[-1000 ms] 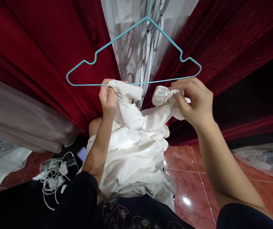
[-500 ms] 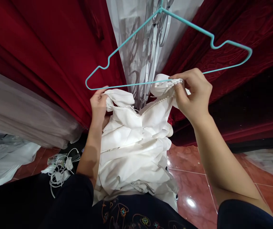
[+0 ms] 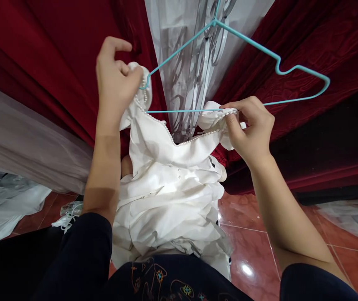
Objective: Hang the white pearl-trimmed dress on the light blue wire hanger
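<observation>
A white dress (image 3: 166, 188) with a beaded neckline hangs down before me, its skirt bunched near my lap. My left hand (image 3: 114, 73) pinches its left sleeve, which is looped over the left end of a turquoise hanger (image 3: 244, 38). The index finger of that hand is curled free of the cloth. At the other shoulder, my right hand (image 3: 252, 123) is closed on the beaded edge of the right sleeve (image 3: 212, 116) and lies over the hanger's bottom bar. The right end of the hanger sticks out bare beyond this hand.
Red curtains (image 3: 56, 54) hang on both sides, with white cloth and a white scrolled metal frame (image 3: 202, 62) between them. Pale fabric (image 3: 16, 205) spreads at the left. White cables (image 3: 67, 221) lie beside my left arm. The floor (image 3: 247, 242) is red tile.
My left hand has risen with the left sleeve, which now goes over the hanger's left end. The right hand has barely moved and keeps its grip.
</observation>
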Available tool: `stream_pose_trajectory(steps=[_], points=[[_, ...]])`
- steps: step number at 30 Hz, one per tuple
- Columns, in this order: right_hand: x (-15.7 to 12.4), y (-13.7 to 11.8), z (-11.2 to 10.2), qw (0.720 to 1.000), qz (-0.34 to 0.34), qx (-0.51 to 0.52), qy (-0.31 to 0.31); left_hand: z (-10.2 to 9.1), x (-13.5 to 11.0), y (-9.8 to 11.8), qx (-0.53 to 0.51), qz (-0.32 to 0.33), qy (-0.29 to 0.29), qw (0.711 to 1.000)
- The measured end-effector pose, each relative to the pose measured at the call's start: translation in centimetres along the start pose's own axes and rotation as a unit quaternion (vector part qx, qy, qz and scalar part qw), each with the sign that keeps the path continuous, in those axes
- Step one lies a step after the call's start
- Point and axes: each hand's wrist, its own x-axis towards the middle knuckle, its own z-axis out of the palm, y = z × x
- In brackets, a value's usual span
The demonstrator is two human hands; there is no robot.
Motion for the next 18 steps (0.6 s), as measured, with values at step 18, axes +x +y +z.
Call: stream_pose_trajectory(steps=[18], points=[[-2.5, 1.4, 1.2, 0.997, -0.040, -0.044, 0.050, 7.5, -10.9, 8.1, -0.063, 0.114, -0.176, 0.976]])
